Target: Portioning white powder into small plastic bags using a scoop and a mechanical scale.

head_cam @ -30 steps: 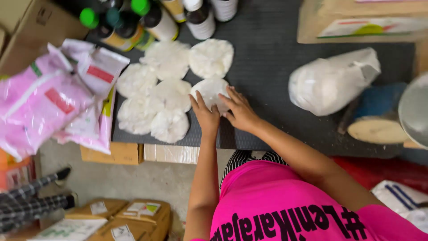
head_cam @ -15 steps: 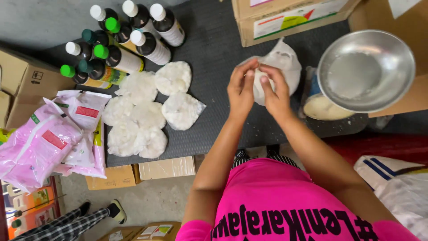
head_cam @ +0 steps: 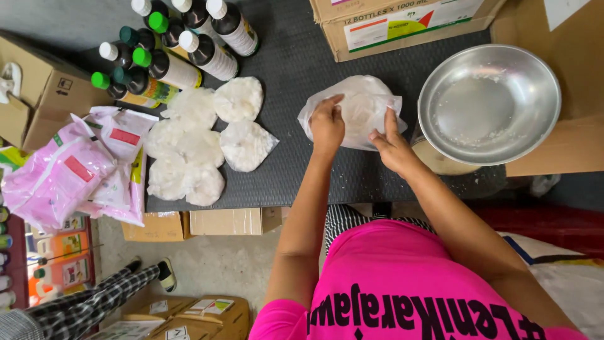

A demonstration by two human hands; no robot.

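Plastic bag [head_cam: 358, 110] of white granular material lies on the dark mat [head_cam: 296, 170], just left of the steel bowl [head_cam: 489, 104]. Left hand [head_cam: 327, 123] rests on the bag's left part, fingers curled and pinching the plastic. Right hand [head_cam: 393, 141] sits at its lower right edge, fingers spread fairly wide and pressed flat on the plastic; no closed grip visible. Change since a second ago: both hands were then on a small filled packet at the edge of the packet cluster [head_cam: 201, 141]; half a second ago they had come across to the bag. Judgement: that packet is finished with, and attention has turned to the bulk bag. Bowl holds only a few white crumbs. Capped bottles [head_cam: 170, 50] stand behind the packets; pink pouches [head_cam: 69, 167] lie left.
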